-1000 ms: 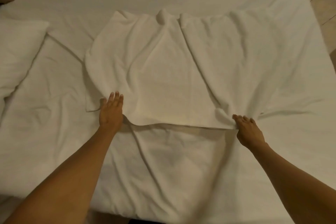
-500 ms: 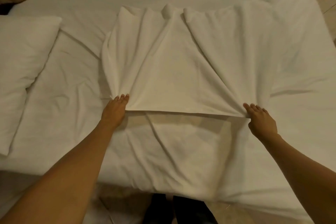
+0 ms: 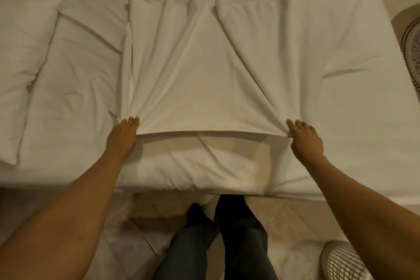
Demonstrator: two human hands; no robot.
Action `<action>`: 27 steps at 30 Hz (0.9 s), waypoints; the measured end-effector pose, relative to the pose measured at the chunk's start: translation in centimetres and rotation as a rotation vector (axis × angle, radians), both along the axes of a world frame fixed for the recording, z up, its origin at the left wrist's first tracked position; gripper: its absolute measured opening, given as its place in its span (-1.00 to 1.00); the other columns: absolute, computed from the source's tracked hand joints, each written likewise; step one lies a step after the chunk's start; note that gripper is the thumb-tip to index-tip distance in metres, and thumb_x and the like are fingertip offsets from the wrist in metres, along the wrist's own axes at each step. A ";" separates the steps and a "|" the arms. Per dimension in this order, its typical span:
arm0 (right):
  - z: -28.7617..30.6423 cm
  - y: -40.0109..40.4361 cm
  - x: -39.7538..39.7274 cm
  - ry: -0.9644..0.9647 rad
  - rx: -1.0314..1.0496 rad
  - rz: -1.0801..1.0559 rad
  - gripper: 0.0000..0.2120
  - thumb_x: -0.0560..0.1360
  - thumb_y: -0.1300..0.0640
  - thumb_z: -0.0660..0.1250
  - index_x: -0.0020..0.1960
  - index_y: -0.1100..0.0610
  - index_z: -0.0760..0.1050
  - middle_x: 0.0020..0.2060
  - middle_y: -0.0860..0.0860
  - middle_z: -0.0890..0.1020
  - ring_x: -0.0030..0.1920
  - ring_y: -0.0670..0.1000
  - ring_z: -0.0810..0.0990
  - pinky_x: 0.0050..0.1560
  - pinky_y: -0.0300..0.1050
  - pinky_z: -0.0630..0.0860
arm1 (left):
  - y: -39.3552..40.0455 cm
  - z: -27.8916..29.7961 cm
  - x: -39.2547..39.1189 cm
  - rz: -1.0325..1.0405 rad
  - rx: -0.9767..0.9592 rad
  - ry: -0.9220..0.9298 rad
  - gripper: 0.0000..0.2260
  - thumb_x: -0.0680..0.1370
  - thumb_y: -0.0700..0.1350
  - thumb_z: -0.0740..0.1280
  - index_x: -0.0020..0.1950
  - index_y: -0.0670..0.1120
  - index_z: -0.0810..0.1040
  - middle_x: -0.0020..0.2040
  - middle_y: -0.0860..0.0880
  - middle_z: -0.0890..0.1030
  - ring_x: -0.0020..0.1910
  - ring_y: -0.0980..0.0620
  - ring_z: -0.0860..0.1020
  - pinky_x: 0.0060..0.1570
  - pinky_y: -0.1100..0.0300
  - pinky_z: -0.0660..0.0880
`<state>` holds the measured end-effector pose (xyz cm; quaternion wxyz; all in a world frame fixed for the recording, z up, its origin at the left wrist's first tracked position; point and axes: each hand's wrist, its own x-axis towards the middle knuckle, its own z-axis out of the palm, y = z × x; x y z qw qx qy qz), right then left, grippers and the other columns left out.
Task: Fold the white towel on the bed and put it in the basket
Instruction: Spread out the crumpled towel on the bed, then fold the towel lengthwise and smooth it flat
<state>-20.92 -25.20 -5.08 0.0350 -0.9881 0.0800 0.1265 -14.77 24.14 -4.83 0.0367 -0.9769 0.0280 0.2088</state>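
The white towel (image 3: 204, 70) lies spread on the bed (image 3: 68, 98), creased in long ridges that fan away from me. My left hand (image 3: 122, 136) pinches its near left corner. My right hand (image 3: 305, 138) pinches its near right corner. The near edge is stretched taut between both hands and lifted slightly, casting a shadow on the sheet. A white lattice basket (image 3: 343, 261) stands on the floor at the bottom right, partly behind my right forearm.
A white pillow (image 3: 20, 63) lies on the bed at the left. The bed's near edge runs across the lower middle, with my legs (image 3: 218, 241) on the tiled floor below it. A patterned round object (image 3: 411, 48) sits at the right edge.
Both hands have pulled the towel's near edge toward me and spread it wider and tauter. The view has tilted down, so the bed edge, my legs and the basket now show.
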 end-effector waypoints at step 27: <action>-5.3 1.6 -3.8 0.517 0.085 -0.088 -0.48 0.60 0.05 -0.04 0.51 0.14 -0.06 0.52 0.14 0.02 0.51 0.13 -0.03 0.45 0.21 -0.03 | -4.0 -5.1 -2.6 0.053 0.026 0.498 -0.49 0.65 -0.11 -0.05 0.55 -0.16 -0.16 0.57 -0.13 -0.13 0.56 -0.05 -0.06 0.52 -0.04 -0.06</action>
